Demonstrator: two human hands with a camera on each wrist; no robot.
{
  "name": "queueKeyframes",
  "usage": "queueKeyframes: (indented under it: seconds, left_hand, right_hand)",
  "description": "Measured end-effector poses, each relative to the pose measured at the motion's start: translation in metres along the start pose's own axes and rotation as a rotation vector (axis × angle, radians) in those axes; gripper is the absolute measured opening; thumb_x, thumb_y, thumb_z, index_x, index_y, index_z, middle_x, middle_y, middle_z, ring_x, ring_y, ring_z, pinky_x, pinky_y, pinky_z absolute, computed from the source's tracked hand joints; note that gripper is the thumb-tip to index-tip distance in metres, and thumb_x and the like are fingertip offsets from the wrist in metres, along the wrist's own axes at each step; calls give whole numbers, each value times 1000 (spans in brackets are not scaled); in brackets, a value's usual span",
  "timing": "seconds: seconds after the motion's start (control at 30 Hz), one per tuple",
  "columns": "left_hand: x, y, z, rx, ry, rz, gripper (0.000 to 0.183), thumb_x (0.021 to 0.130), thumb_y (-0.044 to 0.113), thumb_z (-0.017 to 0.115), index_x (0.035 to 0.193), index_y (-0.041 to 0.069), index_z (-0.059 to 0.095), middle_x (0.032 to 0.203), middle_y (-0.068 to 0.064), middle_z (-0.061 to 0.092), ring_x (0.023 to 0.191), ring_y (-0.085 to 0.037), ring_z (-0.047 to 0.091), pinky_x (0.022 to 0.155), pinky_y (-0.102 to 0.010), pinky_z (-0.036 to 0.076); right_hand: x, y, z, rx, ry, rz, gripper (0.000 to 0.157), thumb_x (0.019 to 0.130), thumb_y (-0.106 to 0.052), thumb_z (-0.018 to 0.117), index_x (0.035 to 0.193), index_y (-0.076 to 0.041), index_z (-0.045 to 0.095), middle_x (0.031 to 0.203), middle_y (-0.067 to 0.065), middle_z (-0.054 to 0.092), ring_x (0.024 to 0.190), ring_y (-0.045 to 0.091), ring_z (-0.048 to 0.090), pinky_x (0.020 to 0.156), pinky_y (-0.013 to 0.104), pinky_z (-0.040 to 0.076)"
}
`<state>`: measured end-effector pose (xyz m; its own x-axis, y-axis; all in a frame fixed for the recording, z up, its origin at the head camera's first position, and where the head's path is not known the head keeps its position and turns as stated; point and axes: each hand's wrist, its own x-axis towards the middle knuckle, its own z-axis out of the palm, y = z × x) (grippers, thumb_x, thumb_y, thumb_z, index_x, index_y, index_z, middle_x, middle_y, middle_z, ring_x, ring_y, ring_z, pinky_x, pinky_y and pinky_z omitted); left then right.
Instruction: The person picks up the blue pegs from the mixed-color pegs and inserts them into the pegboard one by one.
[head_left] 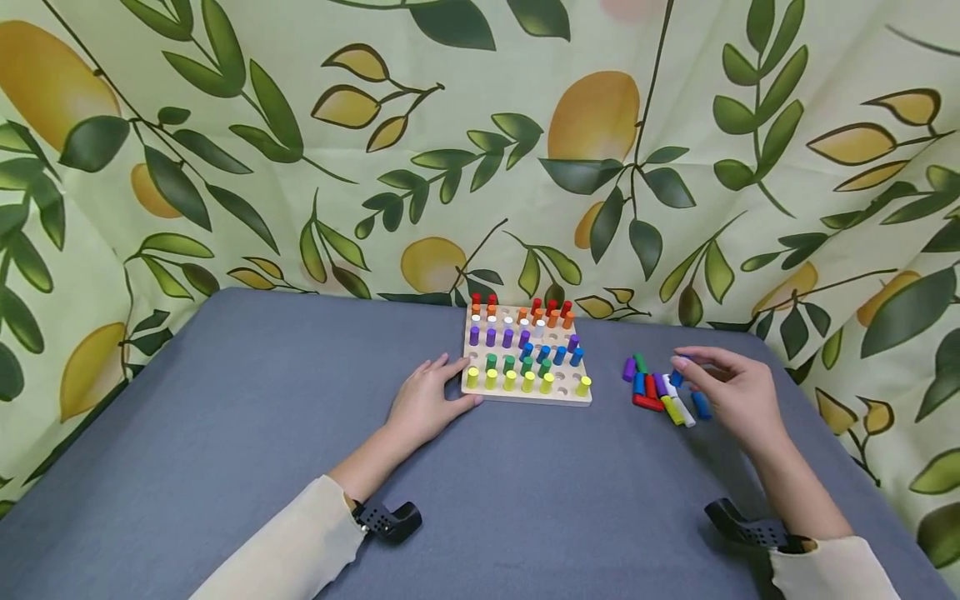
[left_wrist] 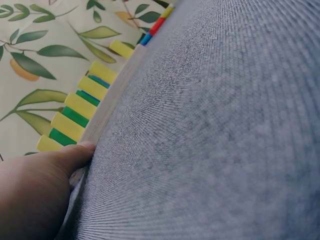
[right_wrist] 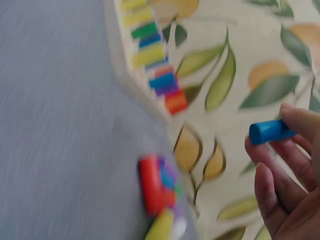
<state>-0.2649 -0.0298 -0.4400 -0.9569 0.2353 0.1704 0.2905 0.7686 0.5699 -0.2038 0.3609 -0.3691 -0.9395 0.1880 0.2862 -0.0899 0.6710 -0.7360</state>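
Observation:
A pale wooden pegboard (head_left: pixel 525 400) stands on the table with rows of coloured pegs upright in its holes, yellow at the front and red at the back. My left hand (head_left: pixel 427 402) rests at its near left corner, fingers along the left side. In the left wrist view the thumb (left_wrist: pixel 79 155) presses against the board's front side, below the yellow pegs. To the right of the board, my right hand (head_left: pixel 738 396) pinches a blue peg (right_wrist: pixel 270 131) between thumb and fingertips, over the loose pegs. Several holes show bare, one in the yellow row.
Loose pegs lie in a small heap right of the board, among them a red peg (head_left: pixel 648 403), a yellow peg (head_left: pixel 672 410) and another blue peg (head_left: pixel 701 406). The grey tabletop (head_left: pixel 300 392) ends at a leaf-patterned cloth (head_left: pixel 480 192) behind.

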Motion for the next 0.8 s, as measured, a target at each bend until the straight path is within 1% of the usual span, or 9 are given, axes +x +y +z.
queueKeyframes:
  seconds: [0.07,0.17,0.27,0.37,0.47,0.57,0.6,0.7,0.8]
  left_hand:
    - [-1,-1,-1,-1,3,-2,66,86,45,78,144,21,59,151,-20,52,143,-47,45,116,-63,36]
    - [-1,-1,-1,-1,6,3,66,86,45,79,144,21,59,150,-20,53,143,-46,45,116,-62,36]
    - [-1,-1,-2,-6,6,7,66,86,45,79,144,21,59,150,-20,53,143,-46,45,116,-62,36]
    - [-1,0,-2,-10,3,7,66,86,45,79,144,20,59,150,-20,53,143,-47,44,116,-62,36]
    - [-1,1,-2,-11,3,3,66,86,45,79,144,20,59,150,-21,53,142,-48,44,116,-63,37]
    - [-1,0,-2,-10,7,-1,66,85,44,79,143,20,60,150,-21,53,142,-47,45,116,-62,37]
    - [-1,0,-2,-11,10,2,66,85,44,79,143,20,60,149,-20,53,142,-47,45,116,-62,37]
    - [-1,0,-2,-10,15,9,66,85,45,79,143,19,60,148,-20,55,143,-44,46,117,-61,37]
    - [-1,-1,-2,-15,22,11,66,85,45,80,142,19,61,148,-20,55,142,-45,46,116,-61,37]
  right_hand:
    - [4,-13,7,9,-26,-14,41,95,-39,70,121,-7,71,89,-29,70,79,-8,67,63,16,53]
    - [11,-31,19,12,-59,-34,42,95,-42,69,121,-9,71,92,-27,69,82,-3,67,69,14,54]
    - [16,-47,31,30,-84,-52,43,96,-43,68,122,-10,71,92,-26,67,84,2,66,71,14,55]
    - [22,-60,44,59,-102,-82,41,96,-42,68,121,-10,72,95,-14,71,83,4,65,71,16,55]
    - [27,-72,57,73,-121,-112,39,96,-41,68,119,-11,73,98,0,74,82,7,64,63,22,54]
    - [34,-82,69,86,-146,-125,40,97,-42,67,121,-10,73,105,9,75,84,4,66,65,19,55]
    - [36,-86,72,88,-153,-129,41,97,-42,67,122,-10,72,107,10,75,84,3,67,66,18,55]
    - [42,-97,79,86,-151,-155,39,98,-39,66,124,-10,72,112,12,75,90,6,70,76,13,55]
    - [47,-107,86,91,-130,-177,38,97,-37,68,124,-11,72,113,12,76,94,11,70,78,13,54]
